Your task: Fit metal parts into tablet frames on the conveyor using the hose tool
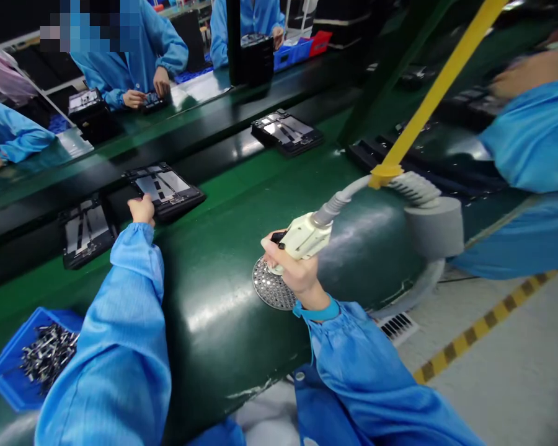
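My right hand point(298, 267) is wrapped around a cream electric screwdriver point(309, 235), its grey cable running up to the right. The tool's tip is hidden behind my fingers. Just below it, a round metal plate full of small holes point(266, 286) lies on the green bench. My left hand point(142, 209) reaches forward and grips the near left edge of an opened tablet point(165, 186), thumb on top and fingers mostly hidden. Another opened tablet point(88, 232) lies to the left of that hand.
A blue bin point(9, 365) of small metal parts stands at the lower left. Farther along the belt lies another opened tablet point(288, 131). A yellow strap point(434, 102) hangs near a grey cylinder point(434, 226) at right. Co-workers in blue sleeves point(534, 136) work across and beside the bench.
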The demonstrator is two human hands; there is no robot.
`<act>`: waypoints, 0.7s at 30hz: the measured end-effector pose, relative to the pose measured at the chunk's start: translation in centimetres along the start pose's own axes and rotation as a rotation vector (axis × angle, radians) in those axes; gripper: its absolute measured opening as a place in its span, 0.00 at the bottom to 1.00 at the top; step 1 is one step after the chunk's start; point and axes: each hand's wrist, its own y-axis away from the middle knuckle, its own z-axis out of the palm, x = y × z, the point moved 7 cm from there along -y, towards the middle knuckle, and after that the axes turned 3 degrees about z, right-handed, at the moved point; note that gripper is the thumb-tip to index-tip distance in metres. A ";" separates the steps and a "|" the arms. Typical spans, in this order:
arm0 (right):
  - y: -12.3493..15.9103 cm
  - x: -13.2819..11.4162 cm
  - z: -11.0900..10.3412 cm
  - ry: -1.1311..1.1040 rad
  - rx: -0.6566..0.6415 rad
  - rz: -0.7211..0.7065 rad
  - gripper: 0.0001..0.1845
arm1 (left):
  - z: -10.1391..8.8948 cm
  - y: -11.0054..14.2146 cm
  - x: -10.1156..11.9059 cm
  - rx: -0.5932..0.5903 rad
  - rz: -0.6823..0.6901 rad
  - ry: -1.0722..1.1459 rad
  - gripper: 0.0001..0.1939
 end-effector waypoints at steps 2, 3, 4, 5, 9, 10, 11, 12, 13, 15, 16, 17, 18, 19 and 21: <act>0.0 -0.2 0.2 0.012 -0.012 0.002 0.17 | -1.8 1.5 -0.5 0.007 -0.018 0.047 0.19; 0.0 -0.2 0.2 0.015 -0.016 0.002 0.17 | -3.0 2.5 -1.0 0.000 -0.028 0.062 0.21; 0.0 -0.3 0.3 0.019 -0.020 0.001 0.17 | -4.2 3.6 -1.5 -0.022 -0.026 0.087 0.23; 0.1 -0.3 0.4 0.024 -0.021 -0.002 0.17 | -5.4 4.9 -2.1 -0.057 -0.017 0.120 0.26; 0.3 -0.4 0.1 0.054 0.013 -0.028 0.14 | -10.0 11.8 -5.2 -0.252 0.012 0.242 0.34; 0.3 -0.5 0.0 0.062 0.027 -0.035 0.14 | -10.9 13.8 -6.3 -0.291 -0.007 0.245 0.36; 0.4 -0.5 -0.1 0.069 0.032 -0.042 0.15 | -11.7 15.8 -7.4 -0.315 -0.031 0.235 0.39; 0.5 -0.5 -0.1 0.075 0.032 -0.049 0.15 | -12.4 17.7 -8.5 -0.336 -0.052 0.218 0.41; 0.6 -0.6 -0.1 0.081 0.028 -0.057 0.16 | -13.0 19.5 -9.5 -0.351 -0.063 0.195 0.44; 0.7 -0.6 -0.1 0.085 0.006 -0.070 0.15 | -14.0 22.3 -11.1 -0.360 -0.043 0.119 0.45; 0.8 -0.5 0.0 0.084 -0.007 -0.073 0.14 | -14.4 23.5 -11.5 -0.375 -0.012 0.055 0.45; 0.8 -0.4 -0.1 0.084 -0.016 -0.076 0.14 | -14.7 24.5 -11.9 -0.410 0.029 -0.029 0.44; 0.8 -0.3 -0.1 0.086 -0.026 -0.078 0.13 | -14.8 25.3 -12.1 -0.460 0.077 -0.130 0.43; 0.8 -0.2 -0.1 0.092 -0.037 -0.079 0.14 | -14.9 26.1 -12.2 -0.519 0.126 -0.234 0.42; 0.6 -0.3 -0.3 0.101 -0.037 -0.083 0.15 | -15.1 27.4 -12.3 -0.639 0.212 -0.396 0.41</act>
